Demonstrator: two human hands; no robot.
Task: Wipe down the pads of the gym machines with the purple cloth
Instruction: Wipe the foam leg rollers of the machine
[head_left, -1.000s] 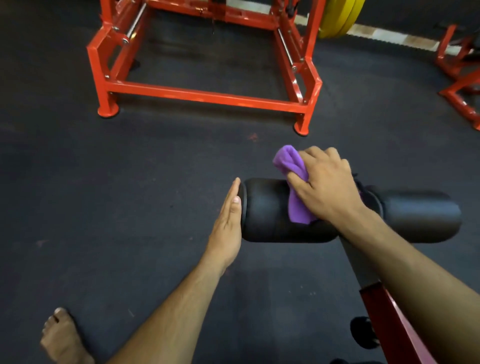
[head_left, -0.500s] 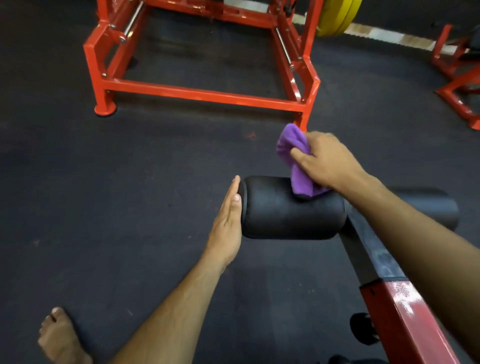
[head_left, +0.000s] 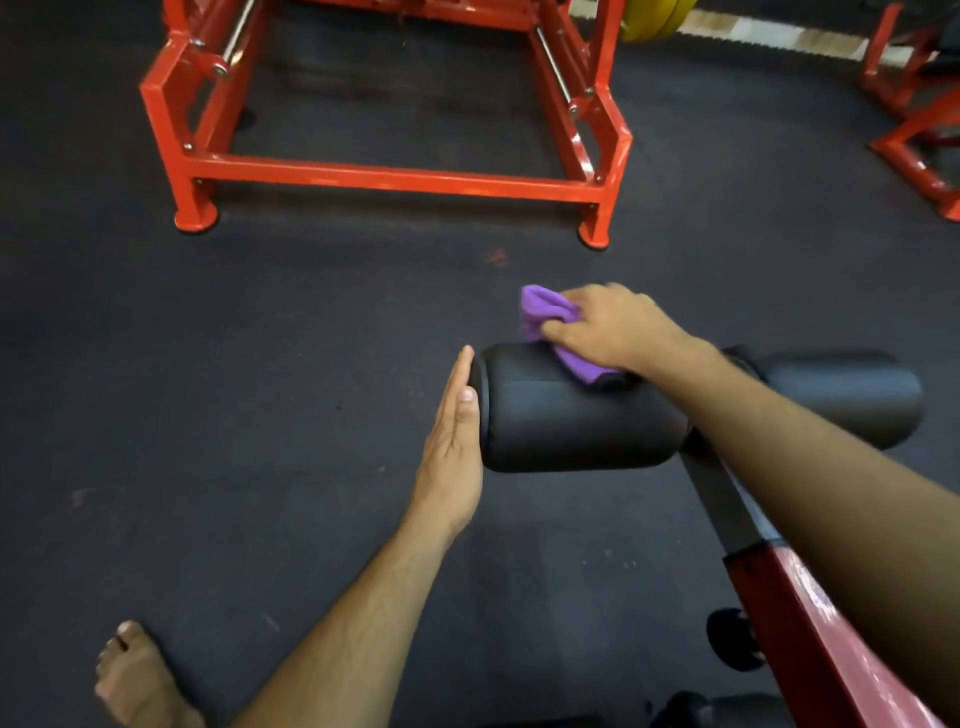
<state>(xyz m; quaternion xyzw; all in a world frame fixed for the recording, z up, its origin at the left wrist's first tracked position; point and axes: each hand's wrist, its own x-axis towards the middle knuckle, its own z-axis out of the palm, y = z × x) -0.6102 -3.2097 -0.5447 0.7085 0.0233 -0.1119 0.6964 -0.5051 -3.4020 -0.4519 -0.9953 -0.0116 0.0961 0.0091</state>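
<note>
A black roller pad (head_left: 571, 421) lies crosswise on a dark arm with a red beam (head_left: 800, 618) below it. My right hand (head_left: 618, 327) grips the purple cloth (head_left: 550, 322) and holds it against the far top of this pad. My left hand (head_left: 454, 441) is flat, fingers straight, pressed against the pad's left end cap. A second black roller pad (head_left: 852, 395) sits to the right, partly hidden behind my right forearm.
A red steel machine frame (head_left: 395, 176) stands on the dark rubber floor ahead. Yellow weight plates (head_left: 649, 21) show at the top. More red frame parts (head_left: 919, 140) stand at the right. My bare foot (head_left: 140, 680) is at the bottom left.
My right hand carried the cloth from the near top of the pad up over to its far side, then slid slightly left. The left hand stayed flat on the end cap.
</note>
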